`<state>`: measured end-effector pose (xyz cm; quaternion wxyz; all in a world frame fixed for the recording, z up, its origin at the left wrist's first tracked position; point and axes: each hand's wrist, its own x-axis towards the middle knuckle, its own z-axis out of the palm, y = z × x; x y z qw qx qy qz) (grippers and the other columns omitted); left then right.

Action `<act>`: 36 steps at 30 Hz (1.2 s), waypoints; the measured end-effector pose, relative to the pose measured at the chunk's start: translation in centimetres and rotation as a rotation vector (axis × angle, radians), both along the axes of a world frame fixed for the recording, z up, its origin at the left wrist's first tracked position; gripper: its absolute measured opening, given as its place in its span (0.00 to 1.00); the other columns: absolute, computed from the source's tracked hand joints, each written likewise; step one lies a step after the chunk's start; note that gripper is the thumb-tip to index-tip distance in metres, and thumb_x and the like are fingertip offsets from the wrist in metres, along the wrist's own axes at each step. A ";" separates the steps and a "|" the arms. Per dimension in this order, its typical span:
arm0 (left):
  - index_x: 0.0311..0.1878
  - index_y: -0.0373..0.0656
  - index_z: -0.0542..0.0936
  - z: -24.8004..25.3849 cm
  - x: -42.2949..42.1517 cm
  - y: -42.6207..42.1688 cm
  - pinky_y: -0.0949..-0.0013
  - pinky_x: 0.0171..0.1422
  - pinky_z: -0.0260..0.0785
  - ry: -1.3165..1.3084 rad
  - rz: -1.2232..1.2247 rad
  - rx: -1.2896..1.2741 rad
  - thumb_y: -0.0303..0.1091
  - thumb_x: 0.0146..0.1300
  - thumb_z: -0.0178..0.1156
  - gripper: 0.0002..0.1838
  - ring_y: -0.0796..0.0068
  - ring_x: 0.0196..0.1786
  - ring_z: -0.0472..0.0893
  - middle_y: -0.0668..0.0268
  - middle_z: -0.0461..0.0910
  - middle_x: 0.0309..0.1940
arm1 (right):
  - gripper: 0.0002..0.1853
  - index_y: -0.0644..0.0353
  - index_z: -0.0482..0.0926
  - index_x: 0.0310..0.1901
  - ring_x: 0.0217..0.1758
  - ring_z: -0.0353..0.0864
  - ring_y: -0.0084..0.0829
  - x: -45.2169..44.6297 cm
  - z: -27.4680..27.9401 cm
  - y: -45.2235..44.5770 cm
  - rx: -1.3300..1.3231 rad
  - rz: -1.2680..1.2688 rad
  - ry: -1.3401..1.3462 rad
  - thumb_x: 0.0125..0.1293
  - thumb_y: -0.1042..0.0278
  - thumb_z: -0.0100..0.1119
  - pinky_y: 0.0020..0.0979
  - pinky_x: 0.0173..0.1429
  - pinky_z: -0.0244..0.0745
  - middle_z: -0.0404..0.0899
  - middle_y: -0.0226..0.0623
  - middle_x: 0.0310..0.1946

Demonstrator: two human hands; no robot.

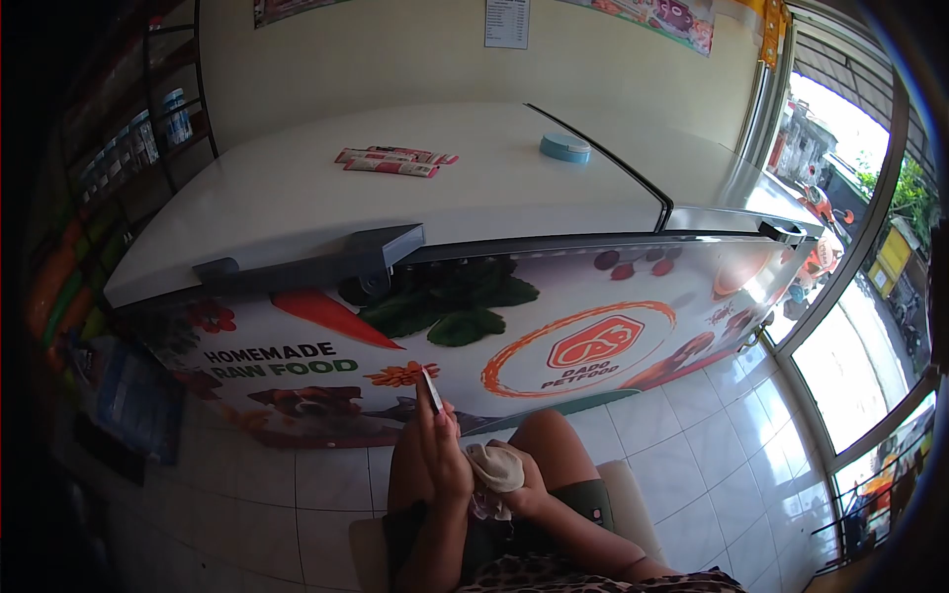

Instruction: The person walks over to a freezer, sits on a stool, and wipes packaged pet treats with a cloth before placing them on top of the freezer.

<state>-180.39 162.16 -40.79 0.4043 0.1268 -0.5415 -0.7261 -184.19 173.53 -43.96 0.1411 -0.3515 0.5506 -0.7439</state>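
Observation:
My left hand (447, 461) is raised above my lap with its fingers closed around a thin, flat object (432, 391). That object is seen nearly edge-on, with a pale edge and a dark side; its kind is unclear. Close beside it, my right hand (531, 486) grips a bunched beige cloth (496, 467) over my lap. The cloth lies between the two hands and hides part of the right fingers. Something pale and crumpled hangs below it, too small to make out.
A white chest freezer (297, 178) with printed pet-food graphics stands ahead. Several red-and-white sachets (393, 168) and a round light-blue container (564, 147) lie on its lid. A shelf with bottles (178, 117) is at left, a glass door (850, 326) at right. I sit on a beige stool (633, 504).

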 end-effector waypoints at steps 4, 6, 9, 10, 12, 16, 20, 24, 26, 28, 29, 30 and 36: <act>0.66 0.34 0.51 0.2 0.1 0.5 0.69 0.61 0.54 -0.103 -0.225 -0.099 0.43 0.68 0.38 0.29 0.69 0.56 0.66 0.58 0.64 0.57 | 0.21 0.65 0.72 0.43 0.35 0.73 0.30 -2.8 5.7 0.5 0.096 -0.043 -0.023 0.45 0.68 0.61 0.27 0.43 0.67 0.73 0.36 0.32; 0.66 0.34 0.51 -0.8 -0.3 2.2 0.70 0.63 0.52 -0.102 -0.361 -0.162 0.39 0.68 0.38 0.28 0.69 0.59 0.64 0.56 0.61 0.59 | 0.22 0.65 0.72 0.44 0.36 0.73 0.30 -3.2 6.5 -0.1 -0.032 -0.109 -0.439 0.45 0.68 0.62 0.27 0.43 0.67 0.73 0.36 0.33; 0.66 0.36 0.52 -2.2 -0.4 3.7 0.77 0.43 0.55 -0.046 -0.253 -0.076 0.41 0.67 0.39 0.28 0.80 0.40 0.62 0.64 0.66 0.46 | 0.19 0.65 0.72 0.42 0.35 0.72 0.31 -3.9 3.1 -1.7 -0.114 -0.377 0.121 0.46 0.69 0.60 0.27 0.42 0.66 0.72 0.35 0.32; 0.66 0.36 0.52 -2.2 -0.5 3.2 0.79 0.38 0.56 -0.029 -0.212 -0.047 0.42 0.67 0.39 0.28 0.83 0.35 0.62 0.66 0.67 0.43 | 0.18 0.65 0.72 0.41 0.34 0.72 0.31 -2.7 2.0 -1.2 -0.051 -0.238 0.154 0.47 0.69 0.59 0.26 0.42 0.66 0.72 0.35 0.31; 0.65 0.36 0.53 -2.0 -0.3 1.2 0.79 0.36 0.59 0.037 -0.131 0.045 0.41 0.67 0.39 0.28 0.84 0.33 0.65 0.68 0.68 0.38 | 0.16 0.64 0.71 0.40 0.33 0.71 0.30 -0.3 0.1 0.0 0.021 -0.003 0.095 0.48 0.69 0.58 0.25 0.42 0.66 0.71 0.34 0.31; 0.65 0.36 0.53 -0.7 -0.2 0.1 0.80 0.28 0.51 0.024 -0.200 0.264 0.43 0.67 0.39 0.28 0.88 0.25 0.56 0.74 0.60 0.27 | 0.16 0.64 0.71 0.41 0.35 0.73 0.29 -2.1 -0.8 1.2 0.188 0.075 0.029 0.50 0.69 0.59 0.25 0.41 0.66 0.72 0.35 0.32; 0.66 0.36 0.52 -1.0 -1.2 4.0 0.72 0.55 0.62 -0.013 -0.409 0.073 0.45 0.68 0.39 0.30 0.74 0.51 0.69 0.60 0.67 0.52 | 0.16 0.64 0.73 0.40 0.35 0.75 0.33 -4.1 3.7 -1.1 -0.137 -0.267 -0.266 0.46 0.73 0.59 0.27 0.42 0.68 0.73 0.38 0.33; 0.59 0.38 0.61 -4.2 -1.7 2.4 0.75 0.47 0.66 0.005 0.029 -0.029 0.40 0.67 0.42 0.22 0.78 0.43 0.70 0.67 0.67 0.46 | 0.17 0.64 0.74 0.38 0.34 0.74 0.33 -2.2 2.9 -0.8 0.020 -0.244 0.277 0.44 0.69 0.61 0.27 0.42 0.67 0.73 0.37 0.32; 0.63 0.37 0.56 -3.3 -0.7 0.7 0.75 0.46 0.64 0.120 -0.008 0.083 0.42 0.66 0.42 0.26 0.78 0.42 0.69 0.66 0.67 0.46 | 0.16 0.63 0.74 0.37 0.36 0.74 0.30 -1.0 1.2 0.2 0.103 -0.115 0.344 0.46 0.66 0.63 0.25 0.42 0.67 0.73 0.35 0.32; 0.67 0.37 0.50 -1.4 -0.5 -0.2 0.74 0.45 0.62 0.225 -0.051 0.197 0.43 0.65 0.42 0.31 0.78 0.41 0.67 0.65 0.67 0.45 | 0.17 0.62 0.75 0.34 0.33 0.73 0.30 -0.8 -0.5 1.0 0.063 0.234 0.186 0.44 0.62 0.66 0.26 0.38 0.67 0.72 0.35 0.30; 0.67 0.37 0.51 -0.8 -0.6 -0.5 0.76 0.40 0.60 0.217 -0.042 0.211 0.44 0.65 0.43 0.31 0.80 0.37 0.65 0.66 0.66 0.42 | 0.17 0.62 0.75 0.34 0.33 0.73 0.30 -1.3 -0.8 1.3 0.065 0.234 0.177 0.44 0.62 0.66 0.26 0.38 0.67 0.72 0.35 0.30; 0.66 0.37 0.52 -0.7 -0.4 -0.5 0.78 0.36 0.57 0.206 -0.032 0.226 0.44 0.65 0.43 0.31 0.81 0.33 0.62 0.68 0.65 0.38 | 0.17 0.61 0.76 0.35 0.32 0.73 0.31 -1.8 -1.0 1.5 0.011 0.224 0.246 0.43 0.62 0.65 0.28 0.39 0.67 0.73 0.36 0.29; 0.65 0.34 0.54 -0.3 -1.2 3.9 0.72 0.49 0.60 -0.060 -0.240 -0.514 0.38 0.68 0.38 0.26 0.70 0.40 0.67 0.59 0.66 0.40 | 0.15 0.61 0.75 0.37 0.34 0.74 0.31 -4.3 2.0 -0.3 -0.029 -0.404 0.455 0.45 0.70 0.64 0.29 0.42 0.68 0.73 0.35 0.31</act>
